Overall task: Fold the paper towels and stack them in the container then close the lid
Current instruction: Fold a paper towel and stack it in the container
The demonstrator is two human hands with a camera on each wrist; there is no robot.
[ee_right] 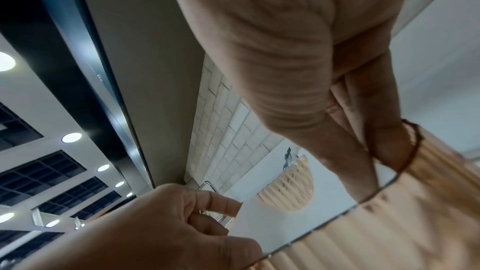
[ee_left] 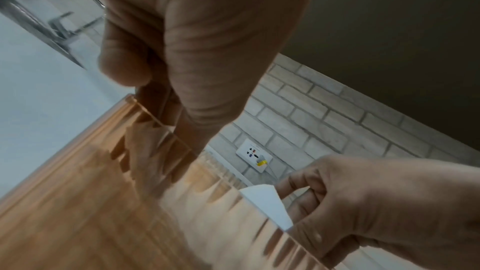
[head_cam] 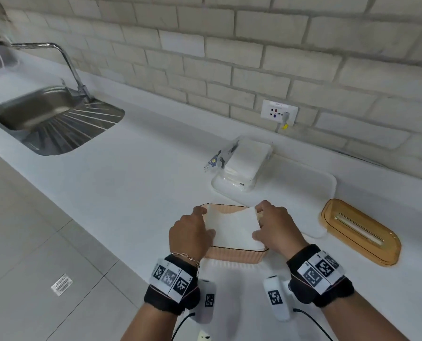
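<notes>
A folded white paper towel [head_cam: 234,228] lies across the open top of the amber ribbed container [head_cam: 237,257] on the counter in front of me. My left hand [head_cam: 202,223] holds its left edge, thumb on top. At the right edge, my right hand [head_cam: 261,223] pinches the towel, fingers at the far corner. The left wrist view shows my left hand [ee_left: 182,59] at the container's wall [ee_left: 91,202], and a white towel corner [ee_left: 270,206] against the right hand [ee_left: 363,202]. The amber lid [head_cam: 360,232] lies flat to the right, apart from the container.
A clear-wrapped pack of paper towels [head_cam: 244,163] sits behind the container on a white tray [head_cam: 310,190]. A steel sink [head_cam: 52,119] with a faucet [head_cam: 67,62] is far left. A wall outlet [head_cam: 278,112] is on the brick wall. The counter's front edge runs to my left.
</notes>
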